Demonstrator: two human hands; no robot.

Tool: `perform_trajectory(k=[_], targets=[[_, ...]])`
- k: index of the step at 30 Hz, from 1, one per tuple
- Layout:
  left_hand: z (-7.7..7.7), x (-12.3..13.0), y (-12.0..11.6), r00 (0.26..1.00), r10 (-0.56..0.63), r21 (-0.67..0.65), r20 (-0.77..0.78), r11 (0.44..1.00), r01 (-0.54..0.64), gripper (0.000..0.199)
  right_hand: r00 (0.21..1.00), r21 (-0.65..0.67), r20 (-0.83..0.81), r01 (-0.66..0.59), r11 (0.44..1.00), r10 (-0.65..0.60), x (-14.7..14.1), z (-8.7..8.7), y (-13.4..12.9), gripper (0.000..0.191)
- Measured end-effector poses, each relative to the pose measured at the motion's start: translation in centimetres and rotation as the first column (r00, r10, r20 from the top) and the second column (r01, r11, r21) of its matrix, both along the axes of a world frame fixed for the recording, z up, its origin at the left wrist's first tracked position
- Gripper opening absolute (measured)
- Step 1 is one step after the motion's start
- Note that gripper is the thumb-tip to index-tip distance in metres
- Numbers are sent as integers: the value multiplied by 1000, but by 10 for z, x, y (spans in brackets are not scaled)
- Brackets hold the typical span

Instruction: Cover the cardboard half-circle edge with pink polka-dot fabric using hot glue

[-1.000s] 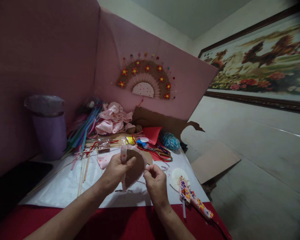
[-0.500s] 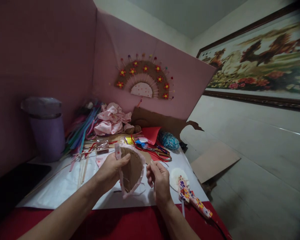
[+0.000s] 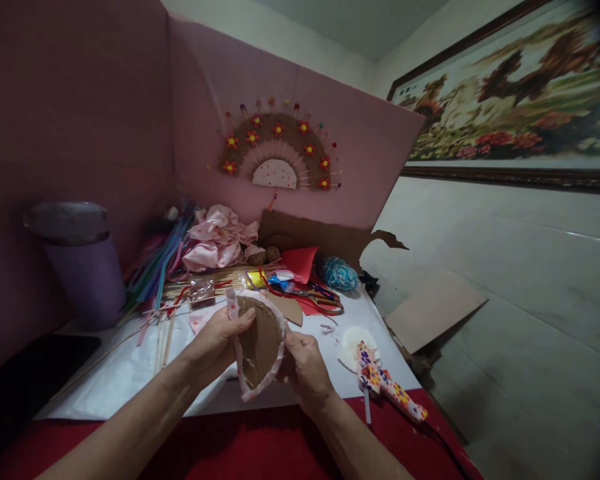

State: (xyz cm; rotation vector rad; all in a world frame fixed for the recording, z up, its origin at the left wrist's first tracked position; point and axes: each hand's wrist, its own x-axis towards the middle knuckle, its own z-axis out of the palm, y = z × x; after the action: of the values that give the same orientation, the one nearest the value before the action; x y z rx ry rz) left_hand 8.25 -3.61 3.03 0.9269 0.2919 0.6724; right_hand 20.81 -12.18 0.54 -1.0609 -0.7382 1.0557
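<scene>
Between my hands is a half-round cardboard piece (image 3: 260, 340), edged with folded pink dotted fabric, its brown side facing me. My left hand (image 3: 225, 337) grips its straight edge, thumb on the cardboard and fingers behind. At the curved edge, my right hand (image 3: 303, 363) pinches the fabric rim; some of its fingers are hidden behind the piece. To the right, a flower-patterned glue gun (image 3: 380, 380) lies by a round white pad (image 3: 353, 347). Scissors (image 3: 325, 305) and a flat cardboard piece (image 3: 287, 308) lie beyond my hands.
A purple bin (image 3: 87, 280) stands left, near pipe cleaners (image 3: 163, 260) and crumpled pink fabric (image 3: 217, 240). Blue yarn (image 3: 339, 273) and red paper (image 3: 300, 262) lie at the back. A flower-decorated cardboard arch (image 3: 280, 130) is on the pink panel behind.
My right hand has moved left from beside the half-round piece and now pinches its curved rim. My left hand keeps its hold. The view has shifted slightly.
</scene>
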Motion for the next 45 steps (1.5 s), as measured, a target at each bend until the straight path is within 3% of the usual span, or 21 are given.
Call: perform_trajectory(k=[8,11,15,20,25,29,35,38,42,45], targets=[[3,0,0,1000,-10,-10,0,1000,10,21,996,46,83,-33,998,29,1,-3,3,50],[5,2,0,999,48,-15,-10,999,-49,22,990,48,96,95,994,-99,3,-3,3,45],[7,4,-1,984,178,-18,-19,984,-178,25,895,158,332,259,953,-298,4,-1,-2,28],[5,6,-3,966,259,44,0,965,-259,25,785,212,508,284,935,-354,-1,5,-8,17],[-3,8,-4,945,326,162,-25,934,-318,24,799,150,483,327,933,-358,-2,8,-8,19],[-8,9,-4,908,413,298,-62,877,-378,23,846,50,426,332,942,-321,-1,11,-7,20],[4,10,-20,914,402,427,-57,837,-342,18,878,-11,378,322,947,-294,1,11,-6,18],[6,10,-26,938,345,419,-44,858,-296,18,870,10,381,334,942,-312,2,8,-5,14],[-2,9,-19,913,400,401,-74,850,-340,23,884,67,346,309,949,-313,4,6,-4,11],[-5,8,-11,919,390,297,-57,886,-357,25,934,64,260,236,970,-245,5,7,-4,13]])
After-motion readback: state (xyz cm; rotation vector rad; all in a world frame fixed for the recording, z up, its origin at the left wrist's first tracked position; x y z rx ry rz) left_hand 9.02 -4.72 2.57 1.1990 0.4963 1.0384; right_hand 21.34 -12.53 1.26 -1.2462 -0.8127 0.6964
